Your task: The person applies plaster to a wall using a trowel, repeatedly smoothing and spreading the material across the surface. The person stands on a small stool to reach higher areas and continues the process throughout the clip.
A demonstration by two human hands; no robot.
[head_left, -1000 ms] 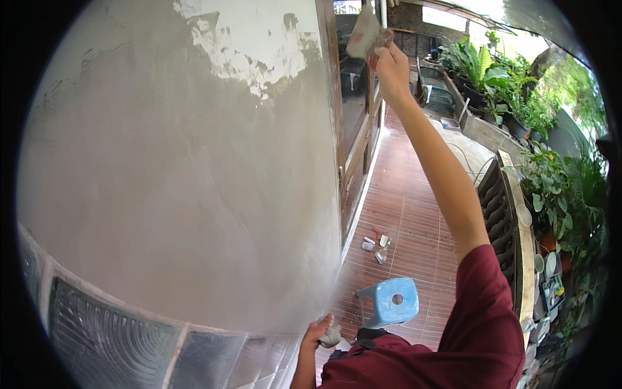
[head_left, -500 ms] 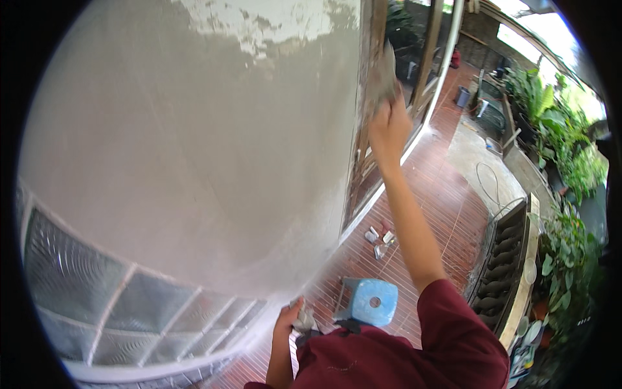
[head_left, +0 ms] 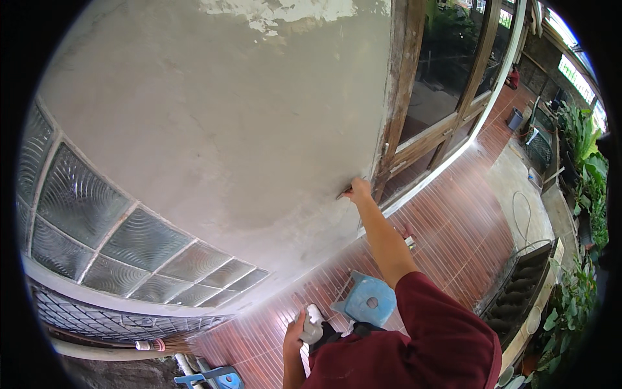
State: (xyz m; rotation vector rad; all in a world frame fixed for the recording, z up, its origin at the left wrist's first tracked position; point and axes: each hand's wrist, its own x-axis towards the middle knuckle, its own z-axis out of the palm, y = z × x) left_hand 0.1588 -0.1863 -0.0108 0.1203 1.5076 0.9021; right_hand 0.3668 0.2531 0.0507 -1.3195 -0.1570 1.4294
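Wall under a grey coat of plaster takes up the view from nine o'clock round to twelve, with a ragged white patch at its twelve o'clock edge. Red-brown tiled floor sweeps from two o'clock down to seven. At one to two o'clock stands a wood-framed glass door, its worn post bordering the plaster. A gridded window of rippled glass curves along the wall's lower part, at eight to nine o'clock. The person's maroon shirt fills five o'clock, and a railing with dark, bulging balusters runs at four. A light-blue stool with a round hole in its seat sits at five o'clock, just beyond the shirt. At half past seven lies a stick broom.

The right hand, just off centre toward three o'clock, is closed, its fingers pinching a flat blade seen nearly edge-on; the arm reaches up from five o'clock. The left hand, low at six o'clock, is partly closed, fingers curled about a grey lump. Smallest is the flat blade itself, against or very near the plaster; which of the two cannot be told.
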